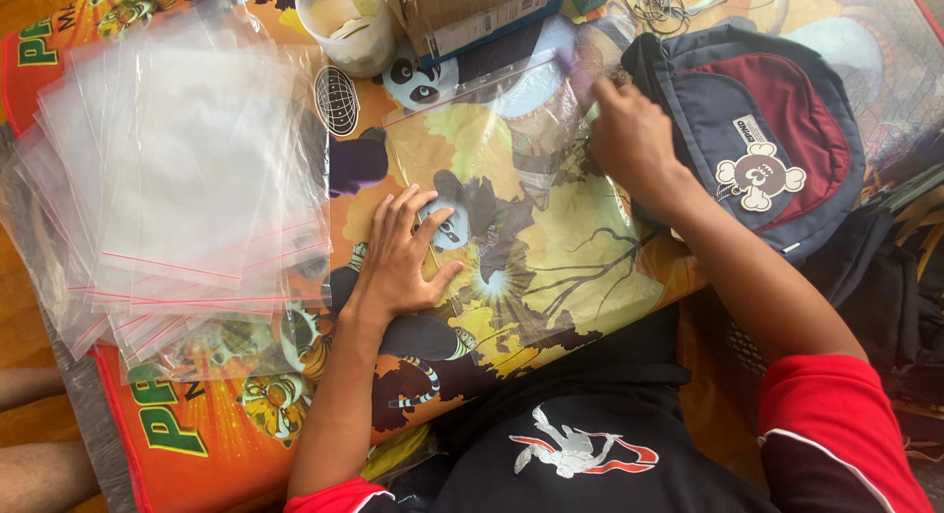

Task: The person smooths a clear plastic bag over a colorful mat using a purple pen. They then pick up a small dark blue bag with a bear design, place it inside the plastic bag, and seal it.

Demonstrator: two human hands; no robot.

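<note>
In the head view, the left hand [405,255] is lying flat, fingers spread, pressing a clear plastic bag [521,198] onto the printed mat [197,424] near its middle. The right hand [629,139] is pinching the bag's far corner, beside a small backpack [777,129] at the mat's right edge. A stack of clear bags [167,179] is lying toward the left edge.

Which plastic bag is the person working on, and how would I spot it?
Start at the colourful cartoon mat. A stack of clear bags sits at its left; the one in hand lies apart in the middle. The left hand presses it flat, and the right hand pinches its top edge.
</note>
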